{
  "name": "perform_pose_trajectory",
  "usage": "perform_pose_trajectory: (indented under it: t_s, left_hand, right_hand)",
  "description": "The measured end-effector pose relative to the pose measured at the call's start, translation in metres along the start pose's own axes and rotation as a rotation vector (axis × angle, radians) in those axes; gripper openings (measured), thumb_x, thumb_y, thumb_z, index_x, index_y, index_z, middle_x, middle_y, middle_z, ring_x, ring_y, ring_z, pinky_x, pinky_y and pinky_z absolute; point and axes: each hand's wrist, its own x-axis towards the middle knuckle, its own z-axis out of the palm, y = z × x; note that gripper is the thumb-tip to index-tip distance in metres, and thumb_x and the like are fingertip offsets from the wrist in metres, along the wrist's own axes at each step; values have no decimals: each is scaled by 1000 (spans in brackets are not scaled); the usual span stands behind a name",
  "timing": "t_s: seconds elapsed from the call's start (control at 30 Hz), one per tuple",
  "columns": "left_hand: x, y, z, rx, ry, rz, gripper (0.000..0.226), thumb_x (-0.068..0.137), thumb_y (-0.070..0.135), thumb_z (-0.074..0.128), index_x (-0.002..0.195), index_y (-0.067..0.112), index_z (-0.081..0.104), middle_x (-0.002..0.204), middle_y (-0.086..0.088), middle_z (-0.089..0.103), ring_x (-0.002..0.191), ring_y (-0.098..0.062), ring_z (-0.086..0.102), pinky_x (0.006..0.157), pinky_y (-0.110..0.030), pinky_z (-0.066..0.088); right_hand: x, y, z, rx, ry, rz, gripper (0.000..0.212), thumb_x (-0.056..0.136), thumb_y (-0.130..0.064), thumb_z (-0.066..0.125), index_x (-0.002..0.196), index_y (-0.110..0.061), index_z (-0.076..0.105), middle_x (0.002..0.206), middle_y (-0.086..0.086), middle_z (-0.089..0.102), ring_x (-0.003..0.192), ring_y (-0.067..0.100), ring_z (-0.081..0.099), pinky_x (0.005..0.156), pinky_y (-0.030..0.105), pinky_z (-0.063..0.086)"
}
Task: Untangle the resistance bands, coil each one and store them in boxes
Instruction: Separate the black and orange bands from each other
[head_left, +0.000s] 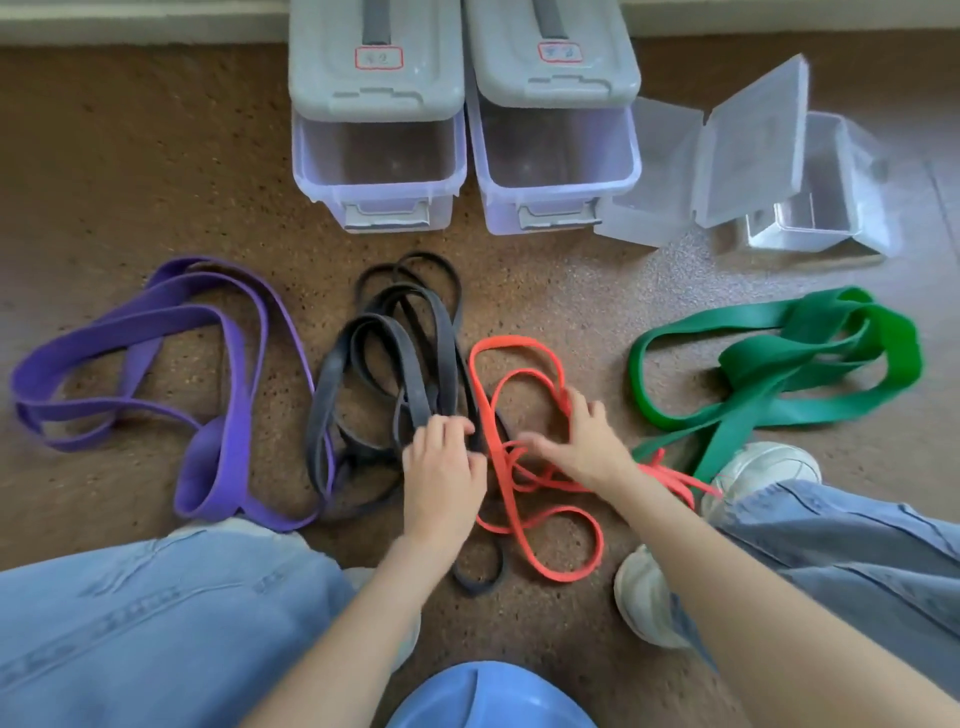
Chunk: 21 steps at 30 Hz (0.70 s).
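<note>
On the brown floor (156, 156), the left hand (441, 467) is resting on the black bands (384, 353), its grip curled over them; the right hand (582, 441) is pressing spread, released fingers on the orange band (524, 379). Purple bands (156, 322) and green bands (769, 364) are lying at either side, near the boxes (379, 171).

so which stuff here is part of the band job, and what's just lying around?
Job:
purple band
black bands
orange band
green band
two grey-lidded boxes
two clear hinged boxes
left hand, right hand

Lying about:
nothing, only brown carpet
</note>
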Motion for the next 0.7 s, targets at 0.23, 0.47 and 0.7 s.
perform_pose_trajectory:
  t_s: [0.23, 0.47, 0.7]
  left_hand:
    - [-2, -11, -10, -23, -196, 69, 45, 88, 3, 46, 133, 7, 44, 138, -6, 44, 125, -22, 44, 100, -27, 33]
    - [5, -4, -18, 2, -299, 6, 51, 95, 12, 42, 144, 11, 29, 146, -4, 34, 127, -23, 43, 100, -32, 37]
    - [23, 21, -16, 43, -224, 94, 50, 96, 16, 41, 144, 14, 30, 147, -3, 36, 135, -19, 34, 107, -31, 30]
  right_hand:
    - [-31, -14, 49, -433, 118, 10, 103, 72, -39, 72, 146, -12, 6, 140, 18, 29, 114, 37, 50, 92, 41, 42]
    - [-7, -16, -79, 291, -26, -34, 21, 80, -19, 64, 100, -13, 61, 90, 6, 65, 80, 21, 62, 74, 29, 49]
    - [17, -42, -114, 114, 239, -134, 62, 86, -21, 55, 141, -16, 28, 122, 14, 56, 100, 31, 59, 88, 41, 48]
